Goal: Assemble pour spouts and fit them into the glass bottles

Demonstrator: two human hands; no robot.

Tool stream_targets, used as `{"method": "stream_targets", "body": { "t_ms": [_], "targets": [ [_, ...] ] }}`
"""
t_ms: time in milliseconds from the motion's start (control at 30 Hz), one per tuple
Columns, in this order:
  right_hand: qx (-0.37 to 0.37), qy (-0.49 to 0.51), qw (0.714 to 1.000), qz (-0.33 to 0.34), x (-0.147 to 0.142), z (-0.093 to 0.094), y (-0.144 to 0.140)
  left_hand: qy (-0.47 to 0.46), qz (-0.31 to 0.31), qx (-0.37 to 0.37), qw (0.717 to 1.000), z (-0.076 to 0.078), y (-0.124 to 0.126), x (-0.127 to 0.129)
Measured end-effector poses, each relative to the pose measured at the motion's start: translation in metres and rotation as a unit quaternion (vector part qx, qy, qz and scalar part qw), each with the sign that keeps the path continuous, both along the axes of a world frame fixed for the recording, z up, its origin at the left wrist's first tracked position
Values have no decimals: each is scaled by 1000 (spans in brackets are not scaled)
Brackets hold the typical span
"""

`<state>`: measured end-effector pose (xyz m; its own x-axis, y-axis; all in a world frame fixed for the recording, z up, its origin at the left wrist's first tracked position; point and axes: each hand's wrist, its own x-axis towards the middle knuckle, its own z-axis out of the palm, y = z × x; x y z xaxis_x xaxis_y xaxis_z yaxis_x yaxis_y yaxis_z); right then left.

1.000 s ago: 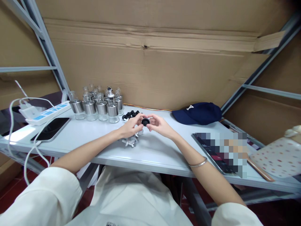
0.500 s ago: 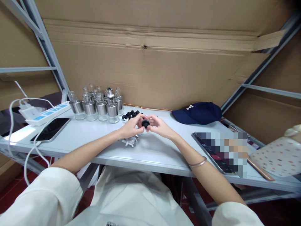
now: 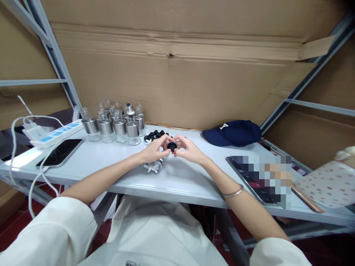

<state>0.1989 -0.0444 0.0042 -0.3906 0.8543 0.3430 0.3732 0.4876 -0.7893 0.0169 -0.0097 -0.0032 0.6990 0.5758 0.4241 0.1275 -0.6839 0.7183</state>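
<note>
Since the earlier frames the hands have drawn a little closer together and the small black cap (image 3: 172, 146) has sunk slightly, from a touch above the knuckles to level with the fingertips; everything else on the table is as it was.

The left hand (image 3: 154, 149) and the right hand (image 3: 188, 149) meet above the white table (image 3: 183, 181), near its far edge. The black cap sits between them, pinched from both sides: left thumb and forefinger close on its left rim, right thumb and forefinger close on its right rim. Both hands are therefore clamped on the same piece, the other fingers loosely curled. Whether a second part is held under the cap cannot be told.

Just below the left hand lie a few small white plastic pieces (image 3: 153, 167) on the tabletop. Just beyond the fingertips is a heap of more black caps (image 3: 154, 135). To the left of that heap stands a cluster of glass bottles with silver collars (image 3: 116, 123), upright and close together.

Farther left lie a dark phone (image 3: 60, 152) and a white power strip (image 3: 54, 134) with cables. To the right of the hands rests a navy cap (image 3: 232, 133), well apart from them, and nearer the front edge a tablet (image 3: 260, 179). A thin bangle (image 3: 233, 192) circles the right wrist.
</note>
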Motion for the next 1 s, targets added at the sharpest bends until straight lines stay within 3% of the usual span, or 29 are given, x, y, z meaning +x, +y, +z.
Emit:
{"method": "stream_targets", "body": {
  "t_ms": [1000],
  "targets": [
    [-34,35,998,34,1,-3,3,-15,-19,6,1000,-1,4,-2]
  ]
}}
